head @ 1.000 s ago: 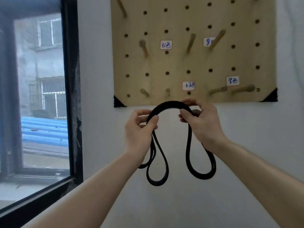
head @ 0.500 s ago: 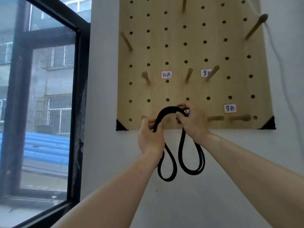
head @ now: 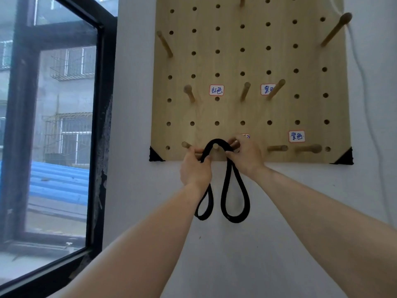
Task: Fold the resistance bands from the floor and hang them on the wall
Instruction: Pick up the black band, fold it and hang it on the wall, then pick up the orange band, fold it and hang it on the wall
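Both hands, the left hand and right hand, pinch the folded black resistance band at its arch over a bottom-row wooden peg; light, limp rubber, best gripped there

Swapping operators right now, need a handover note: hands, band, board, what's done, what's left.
Left hand: grip shut on the black resistance band, left of its top bend.
Right hand: grip shut on the same band, right of the bend.
Band: folded, top bend arched over a peg in the bottom row of the wooden pegboard; two loops hang below against the wall. Whether it already rests on the peg cannot be told.
Done: folding, lifting to the board.
Left: probably seat the bend on the peg and release. No other bands in view.
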Demonstrator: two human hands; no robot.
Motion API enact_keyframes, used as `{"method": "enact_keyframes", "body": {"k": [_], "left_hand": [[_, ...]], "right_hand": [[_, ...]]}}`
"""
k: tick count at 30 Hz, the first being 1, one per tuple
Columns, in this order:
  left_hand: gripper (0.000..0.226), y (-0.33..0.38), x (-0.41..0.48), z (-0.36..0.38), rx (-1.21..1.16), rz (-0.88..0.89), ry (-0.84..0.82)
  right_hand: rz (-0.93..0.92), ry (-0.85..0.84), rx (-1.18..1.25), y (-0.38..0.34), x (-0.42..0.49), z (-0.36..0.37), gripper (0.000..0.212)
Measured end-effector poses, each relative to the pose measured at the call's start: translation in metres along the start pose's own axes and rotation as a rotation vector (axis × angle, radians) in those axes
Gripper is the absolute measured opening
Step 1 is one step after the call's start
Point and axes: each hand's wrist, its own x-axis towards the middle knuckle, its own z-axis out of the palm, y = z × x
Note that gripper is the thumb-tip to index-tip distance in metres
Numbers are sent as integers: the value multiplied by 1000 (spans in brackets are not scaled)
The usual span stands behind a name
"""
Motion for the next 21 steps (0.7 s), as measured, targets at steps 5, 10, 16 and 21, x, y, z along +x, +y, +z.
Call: {"method": "enact_keyframes", "body": {"k": [5,10,16,21], "left_hand": [[39,-7,-20,-14,87,104,-100],[40,-55,-68,-59,248,344,-163],[23,-166,-151,-103,304,13,-613],[27,-251,-244,-118,309,-209,-868]], "right_hand": [[18,-51,42,-3,-25,-3,39],[62,-75,48,10,-112,-5,45],[172,-320,119,45,-238,19,27],[300,-729,-48,91,-320,57,23]]}}
